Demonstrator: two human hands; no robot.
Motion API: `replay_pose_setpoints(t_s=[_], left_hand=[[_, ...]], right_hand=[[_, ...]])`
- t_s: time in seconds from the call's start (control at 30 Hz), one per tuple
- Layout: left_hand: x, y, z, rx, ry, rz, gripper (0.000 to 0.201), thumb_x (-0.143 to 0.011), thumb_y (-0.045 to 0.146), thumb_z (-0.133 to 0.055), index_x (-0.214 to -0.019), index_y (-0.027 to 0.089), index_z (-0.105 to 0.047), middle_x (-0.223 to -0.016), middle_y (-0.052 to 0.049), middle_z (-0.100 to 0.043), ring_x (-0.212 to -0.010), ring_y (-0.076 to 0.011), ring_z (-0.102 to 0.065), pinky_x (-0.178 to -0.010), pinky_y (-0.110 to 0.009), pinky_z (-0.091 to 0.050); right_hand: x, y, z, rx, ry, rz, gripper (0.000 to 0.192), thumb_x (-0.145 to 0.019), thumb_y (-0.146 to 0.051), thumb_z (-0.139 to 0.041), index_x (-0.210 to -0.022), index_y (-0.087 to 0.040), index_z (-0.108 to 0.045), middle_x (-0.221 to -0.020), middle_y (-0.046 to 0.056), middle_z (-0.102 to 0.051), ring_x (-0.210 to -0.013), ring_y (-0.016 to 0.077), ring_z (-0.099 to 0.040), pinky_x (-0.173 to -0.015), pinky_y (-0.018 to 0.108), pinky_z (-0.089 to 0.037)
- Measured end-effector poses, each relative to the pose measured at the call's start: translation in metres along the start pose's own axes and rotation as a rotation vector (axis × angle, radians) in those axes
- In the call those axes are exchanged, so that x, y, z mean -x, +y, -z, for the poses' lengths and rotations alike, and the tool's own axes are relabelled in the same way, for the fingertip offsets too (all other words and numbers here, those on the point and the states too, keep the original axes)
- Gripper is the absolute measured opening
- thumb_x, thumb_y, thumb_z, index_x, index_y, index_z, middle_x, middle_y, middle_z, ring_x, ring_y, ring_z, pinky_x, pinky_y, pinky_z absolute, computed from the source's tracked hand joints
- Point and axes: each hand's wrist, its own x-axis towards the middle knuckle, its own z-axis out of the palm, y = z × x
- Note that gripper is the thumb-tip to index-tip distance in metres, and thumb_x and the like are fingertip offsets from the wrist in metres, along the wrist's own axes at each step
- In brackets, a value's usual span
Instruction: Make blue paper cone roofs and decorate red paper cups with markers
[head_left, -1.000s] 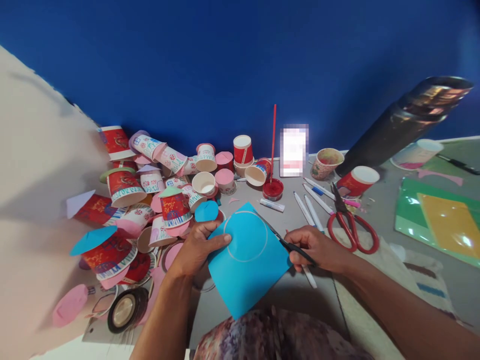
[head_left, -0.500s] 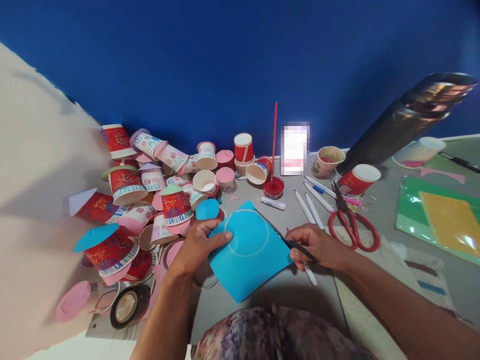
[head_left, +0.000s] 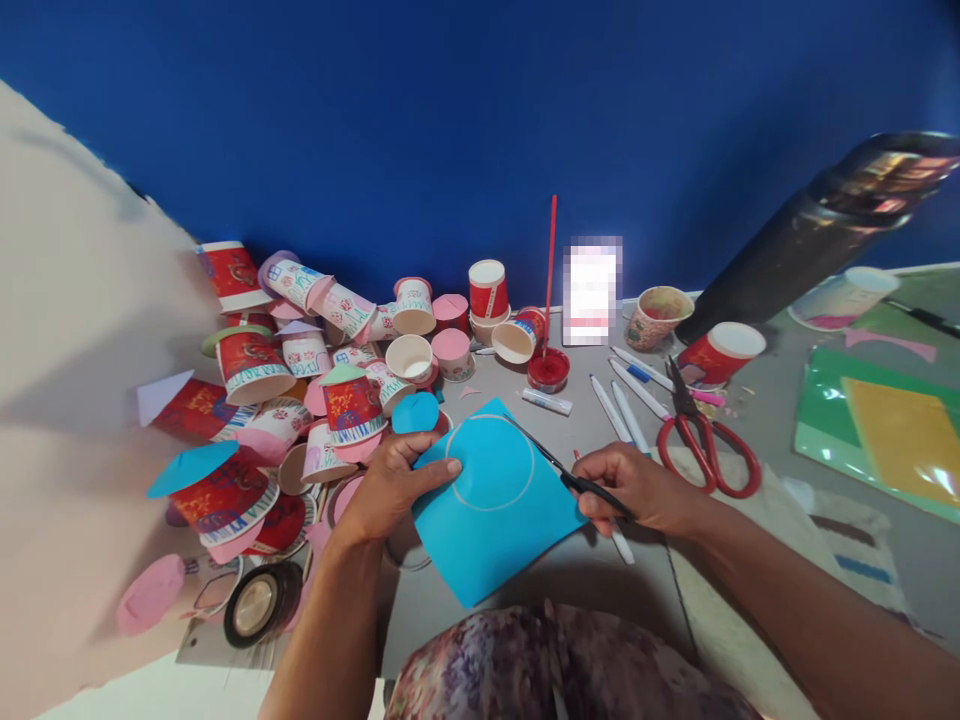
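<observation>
My left hand (head_left: 386,490) pinches the left edge of a bright blue paper sheet (head_left: 495,510) with a white circle drawn on it, holding it above the grey table (head_left: 570,580). My right hand (head_left: 637,485) grips black scissors (head_left: 559,468) whose blades lie along the sheet's upper right edge, next to the circle line. Whether the blades are cutting into the paper I cannot tell.
A heap of decorated paper cups (head_left: 300,380) with pink and blue paper discs fills the left. Red scissors (head_left: 701,435), several pens (head_left: 626,400), a red paint pot (head_left: 547,370) with a stick, a tape roll (head_left: 259,605), and green and yellow sheets (head_left: 885,430) lie around.
The blue sheet has shifted slightly up and left in my hands, and the scissors have edged along its upper right side. The view has tilted a little.
</observation>
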Motion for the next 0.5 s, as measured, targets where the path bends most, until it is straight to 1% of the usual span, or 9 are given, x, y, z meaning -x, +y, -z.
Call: replay_pose_setpoints(t_s=[0.17,0.33,0.5], left_hand=[[0.0011,0.0001,0.0030,-0.049,-0.011,-0.006,0.038,-0.067,0.043,-0.088,-0.094,0.017,-0.079,-0.087,-0.005,-0.079,-0.075,-0.0242,-0.073,-0.075,-0.039,-0.061],[0.0016,-0.0007,0.0065,-0.105,-0.003,-0.028,0.037,-0.068,0.045,-0.087,-0.091,0.017,-0.079,-0.086,-0.005,-0.079,-0.075,-0.0234,-0.073,-0.073,-0.036,-0.061],[0.0037,0.0006,0.0088,-0.177,0.015,-0.046,0.036,-0.069,0.046,-0.086,-0.089,0.017,-0.079,-0.084,-0.003,-0.078,-0.076,-0.0227,-0.071,-0.071,-0.033,-0.060]], right_hand=[[0.0007,0.0010,0.0009,0.002,-0.021,0.013,0.049,-0.070,-0.060,-0.081,-0.063,-0.016,-0.061,-0.050,0.000,-0.063,-0.045,0.0088,-0.046,-0.048,0.022,-0.028],[0.0022,-0.0031,0.0001,0.043,-0.019,0.007,0.049,-0.072,-0.062,-0.079,-0.062,-0.017,-0.062,-0.050,0.001,-0.063,-0.045,0.0090,-0.044,-0.049,0.024,-0.028],[0.0009,0.0027,0.0013,0.013,-0.044,0.017,0.051,-0.071,-0.064,-0.079,-0.066,-0.015,-0.065,-0.051,0.001,-0.063,-0.046,0.0099,-0.048,-0.050,0.023,-0.032]])
